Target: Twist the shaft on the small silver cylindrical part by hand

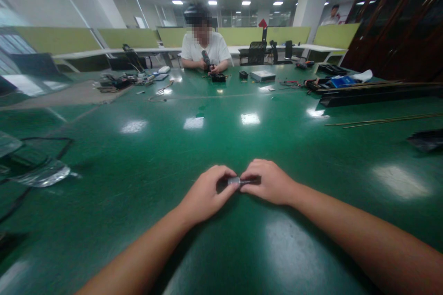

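Near the front middle of the green table, my two hands meet around a small silver cylindrical metal piece with a thin dark part running to the right. Thumb and fingers of my left hand pinch the silver end. My right hand is closed on the thin dark part. The piece lies roughly level, low over the tabletop. Its exact kind is too small to make out, and fingertips cover some of it.
Across the table a person in a white shirt holds a dark power tool. A glass-like clear object and black cable are at left. Electronic parts lie far left; black channels and thin rods lie right.
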`<state>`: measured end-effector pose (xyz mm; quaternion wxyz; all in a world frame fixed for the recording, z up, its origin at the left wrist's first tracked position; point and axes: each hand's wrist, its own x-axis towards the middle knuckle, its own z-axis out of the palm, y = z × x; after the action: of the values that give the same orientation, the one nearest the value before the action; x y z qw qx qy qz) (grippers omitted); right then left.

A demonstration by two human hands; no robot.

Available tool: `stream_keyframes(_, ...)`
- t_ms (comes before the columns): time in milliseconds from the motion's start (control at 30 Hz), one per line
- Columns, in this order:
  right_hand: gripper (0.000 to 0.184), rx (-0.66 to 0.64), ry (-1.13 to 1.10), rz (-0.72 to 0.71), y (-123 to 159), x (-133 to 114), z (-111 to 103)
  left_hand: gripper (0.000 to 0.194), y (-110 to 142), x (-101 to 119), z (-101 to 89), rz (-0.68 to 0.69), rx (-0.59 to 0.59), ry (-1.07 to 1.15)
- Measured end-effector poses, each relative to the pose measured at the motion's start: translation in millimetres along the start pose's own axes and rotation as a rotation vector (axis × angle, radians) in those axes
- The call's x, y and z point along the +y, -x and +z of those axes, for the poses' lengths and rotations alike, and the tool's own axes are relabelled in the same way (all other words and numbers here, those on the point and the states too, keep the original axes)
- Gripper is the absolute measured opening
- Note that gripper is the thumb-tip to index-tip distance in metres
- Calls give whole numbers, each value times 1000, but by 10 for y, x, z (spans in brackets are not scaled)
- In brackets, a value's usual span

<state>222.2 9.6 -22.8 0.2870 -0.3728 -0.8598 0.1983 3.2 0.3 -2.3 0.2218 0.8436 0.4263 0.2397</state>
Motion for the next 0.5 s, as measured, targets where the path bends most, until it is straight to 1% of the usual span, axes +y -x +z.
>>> stream_keyframes(100,24,8,-38,3,16,-6,-25,16,5,2,-11,0,-2,4)
stream_keyframes(200,26,15,-62,6,25,1,-41,15,10,3,-20,13,-9,34)
stream_keyframes(500,13,14,-61,34,19,-1,-18,12,13,-9,3,40,5,89)
